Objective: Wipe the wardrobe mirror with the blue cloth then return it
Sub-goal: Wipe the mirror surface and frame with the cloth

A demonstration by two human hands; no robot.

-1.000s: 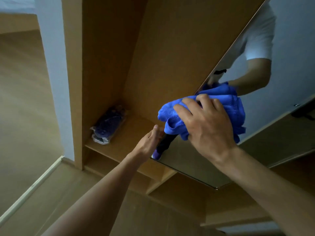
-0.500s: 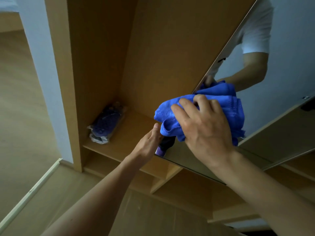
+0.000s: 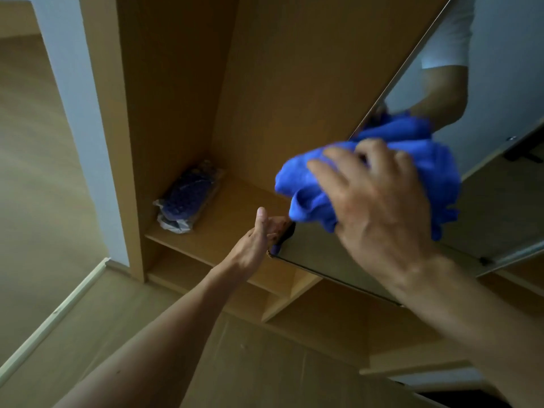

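- The blue cloth (image 3: 306,184) is bunched up at the right middle of the picture. It is pressed on the wardrobe mirror (image 3: 338,257), right at the mirror's left edge.
- The right hand (image 3: 379,207) lies on top of the cloth. Its fingers are spread apart and bend over the cloth, holding it on the glass. This hand looks a bit blurry.
- The left hand (image 3: 259,240) is lower down, near the middle of the picture. Its thumb sticks up, and its fingers curl round the mirror's edge near the bottom corner. The fingertips are partly hidden.
- The mirror slants across the right side of the picture. In it you can see the cloth, an arm and a white sleeve (image 3: 450,39).
- Behind the hands is an open wooden wardrobe (image 3: 265,83).
- On its shelf (image 3: 235,213), left of the middle, lies a clear plastic bag (image 3: 188,198) with something dark blue inside.
- A white wall (image 3: 79,113) runs down the left side. A wooden floor (image 3: 35,172) is at the far left.
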